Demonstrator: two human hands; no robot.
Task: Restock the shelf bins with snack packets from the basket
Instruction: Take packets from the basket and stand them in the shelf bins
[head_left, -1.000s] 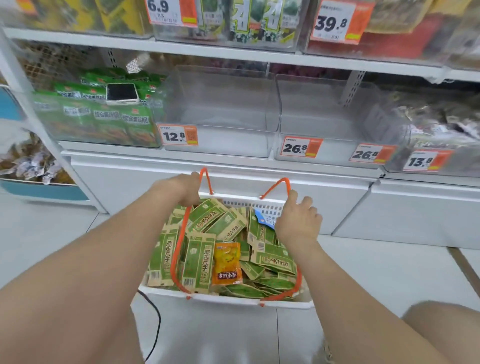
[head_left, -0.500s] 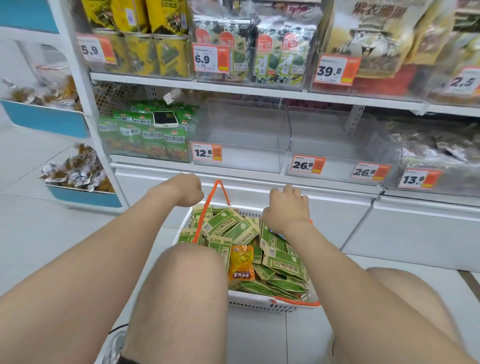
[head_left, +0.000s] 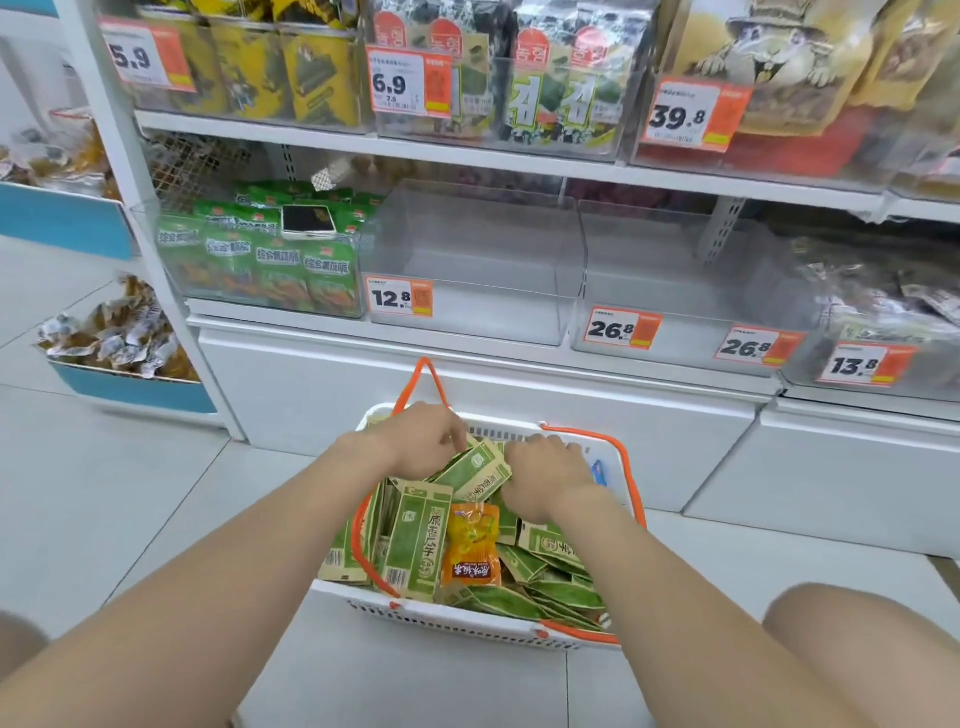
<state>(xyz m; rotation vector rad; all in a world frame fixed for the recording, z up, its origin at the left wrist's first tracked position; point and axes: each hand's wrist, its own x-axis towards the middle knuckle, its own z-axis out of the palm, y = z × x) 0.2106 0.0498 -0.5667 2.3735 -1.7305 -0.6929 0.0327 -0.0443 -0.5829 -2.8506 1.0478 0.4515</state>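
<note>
Shelf: the white shelf is filling the upper half of your view, with clear bins lining its lower level.
Empty bins: the empty bin carrying the 12.8 tag is standing straight above the basket, and the second empty bin is sitting just beside it on the right.
Left bin: the left bin is holding upright green packs.
Basket: the white basket is sitting on the floor in front of you, close against the shelf base.
Green packets: the green packets are lying heaped in the basket up to its rim.
Left hand: your left hand is reaching into the far end of the basket. Its fingers are curling together with the tips touching the upper corner of the tilted packet. You cannot tell whether they are pinching it.
Right hand: your right hand is pressing down at that packet's right edge. Its fingers are curling under and hiding their tips, so the grip is impossible to tell.
Orange packet: the orange packet is lying among the green ones near the basket's middle.
Phone: a phone is lying flat on top of the left bin's packs.
</note>
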